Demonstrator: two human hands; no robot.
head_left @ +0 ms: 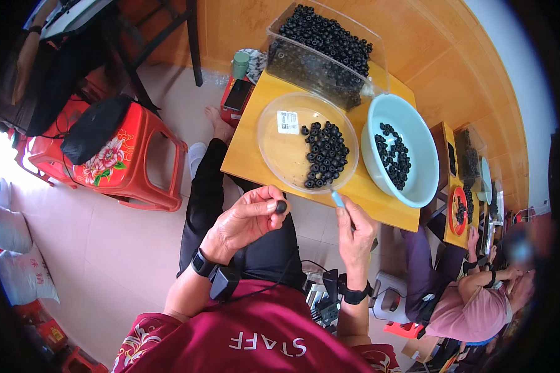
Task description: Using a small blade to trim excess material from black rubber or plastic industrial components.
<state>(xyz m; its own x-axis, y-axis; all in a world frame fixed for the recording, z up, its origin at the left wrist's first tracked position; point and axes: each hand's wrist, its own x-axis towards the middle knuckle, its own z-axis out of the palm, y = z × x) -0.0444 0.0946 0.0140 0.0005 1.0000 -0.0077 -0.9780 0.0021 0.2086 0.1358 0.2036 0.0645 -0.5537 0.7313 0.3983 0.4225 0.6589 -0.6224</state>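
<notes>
My left hand pinches one small round black part between thumb and fingertips, above my lap. In my right hand is a slim tool with a light blue end; the rest of it is hidden by my fingers. Just beyond both hands lies a clear round tray with a white label, and loose black ring-like parts cover its right side. To the right, a pale blue basin holds more black parts.
A clear plastic bin full of black parts stands at the back of the yellow table. A phone and green jar rest at its left. A red stool is at left; another person sits at right.
</notes>
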